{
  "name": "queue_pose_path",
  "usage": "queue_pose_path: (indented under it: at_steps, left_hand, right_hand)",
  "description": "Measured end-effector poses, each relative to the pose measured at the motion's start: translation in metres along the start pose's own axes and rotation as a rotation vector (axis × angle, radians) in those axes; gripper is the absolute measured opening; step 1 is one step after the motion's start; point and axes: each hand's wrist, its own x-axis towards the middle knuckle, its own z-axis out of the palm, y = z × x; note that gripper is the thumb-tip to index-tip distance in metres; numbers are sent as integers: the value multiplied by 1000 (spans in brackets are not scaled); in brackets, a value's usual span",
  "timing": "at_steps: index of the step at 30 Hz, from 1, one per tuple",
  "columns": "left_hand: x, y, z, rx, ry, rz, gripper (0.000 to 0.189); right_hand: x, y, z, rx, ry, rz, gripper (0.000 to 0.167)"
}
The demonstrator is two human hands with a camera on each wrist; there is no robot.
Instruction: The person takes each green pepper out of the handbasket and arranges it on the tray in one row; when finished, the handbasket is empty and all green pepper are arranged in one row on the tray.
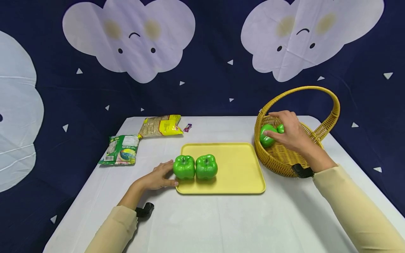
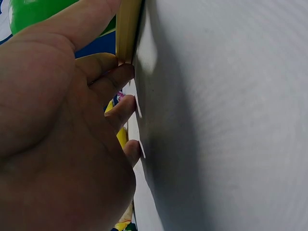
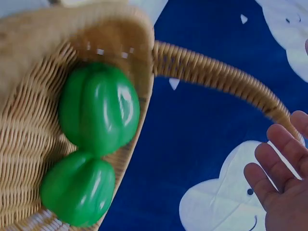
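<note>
Two green bell peppers, a left one and a right one, stand side by side on the left part of a yellow tray. At the tray's left edge is my left hand, its fingers extended; in the left wrist view the fingertips touch the tray's rim. My right hand is above a wicker basket, under its arched handle. The right wrist view shows the fingers apart and holding nothing. Inside the basket lie two more green bell peppers, a larger and a smaller.
A green snack packet lies at the table's left edge. Behind it are a yellow bag with a clear front and a small purple wrapped piece. A dark blue cloth with clouds hangs behind the white table.
</note>
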Motion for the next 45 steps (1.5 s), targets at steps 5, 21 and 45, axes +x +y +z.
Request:
queue_pose_path:
  at_steps: [5, 21, 45]
  left_hand:
    - [0, 0, 0, -2, -2, -10, 83]
    - [2, 0, 1, 0, -6, -12, 83]
    - [0, 2, 0, 4, -2, -18, 83]
  right_hand:
    - [3, 11, -9, -21, -40, 123, 56]
    - [13, 56, -15, -98, -40, 315, 69]
    - [10, 105, 0, -114, -194, 458, 86]
